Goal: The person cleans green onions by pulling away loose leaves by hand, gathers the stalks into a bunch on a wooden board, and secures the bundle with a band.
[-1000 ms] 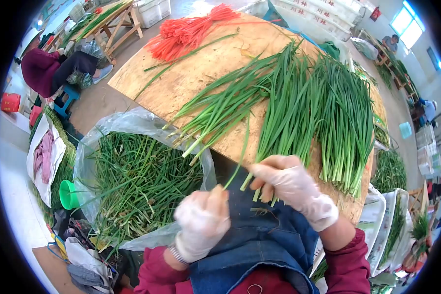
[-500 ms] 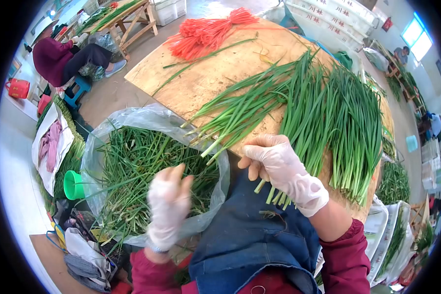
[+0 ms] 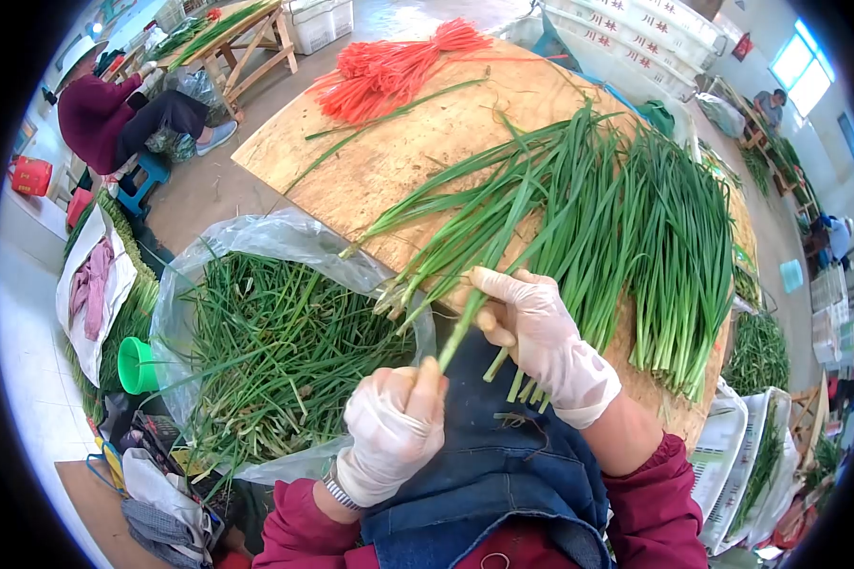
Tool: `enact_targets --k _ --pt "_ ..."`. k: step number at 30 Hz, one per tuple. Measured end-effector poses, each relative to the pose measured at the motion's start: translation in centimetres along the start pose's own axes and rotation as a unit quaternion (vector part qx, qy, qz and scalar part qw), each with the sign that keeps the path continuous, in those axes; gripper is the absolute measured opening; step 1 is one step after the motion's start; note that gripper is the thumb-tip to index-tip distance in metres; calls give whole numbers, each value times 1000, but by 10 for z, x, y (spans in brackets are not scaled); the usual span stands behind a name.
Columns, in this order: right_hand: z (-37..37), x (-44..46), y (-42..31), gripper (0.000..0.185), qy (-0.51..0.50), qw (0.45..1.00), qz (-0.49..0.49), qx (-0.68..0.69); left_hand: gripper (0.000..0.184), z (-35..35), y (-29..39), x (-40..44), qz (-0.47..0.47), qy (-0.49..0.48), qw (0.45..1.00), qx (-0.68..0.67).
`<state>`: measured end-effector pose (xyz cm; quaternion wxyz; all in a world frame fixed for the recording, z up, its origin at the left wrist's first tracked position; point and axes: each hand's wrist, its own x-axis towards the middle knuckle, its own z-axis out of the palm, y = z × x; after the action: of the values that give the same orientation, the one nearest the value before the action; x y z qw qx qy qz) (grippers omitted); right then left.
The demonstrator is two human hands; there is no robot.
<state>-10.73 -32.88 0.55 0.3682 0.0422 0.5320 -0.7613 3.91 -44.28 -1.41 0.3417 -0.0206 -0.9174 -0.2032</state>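
My left hand (image 3: 394,431), in a thin whitish glove, is closed around the lower end of a garlic chive stalk (image 3: 463,327). That stalk slants up from my fist toward the table. Higher on the same stalk, my gloved right hand (image 3: 546,332) pinches with thumb and fingertips. Loose garlic chives (image 3: 446,237) lie just beyond, their pale ends over the table edge. To the right, a thick row of garlic chives (image 3: 669,256) lies with its white ends toward me; several ends poke out below my right hand.
A clear plastic bag (image 3: 289,228) full of leaf scraps (image 3: 275,351) stands left of the wooden table (image 3: 294,152). Red ties (image 3: 380,76) lie at the table's far side. A green cup (image 3: 138,365) is by the bag. A person (image 3: 104,114) sits far left; white crates (image 3: 626,38) are stacked behind.
My left hand has come right and down from over the bag and taken hold of a chive stalk's lower end. My right hand stays nearly in place, pinching the stalk.
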Motion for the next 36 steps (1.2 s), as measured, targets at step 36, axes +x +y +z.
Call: enact_targets --k 36 --pt "-17 -16 -7 11 12 995 -48 84 18 -69 -57 -60 -494 243 811 -198"
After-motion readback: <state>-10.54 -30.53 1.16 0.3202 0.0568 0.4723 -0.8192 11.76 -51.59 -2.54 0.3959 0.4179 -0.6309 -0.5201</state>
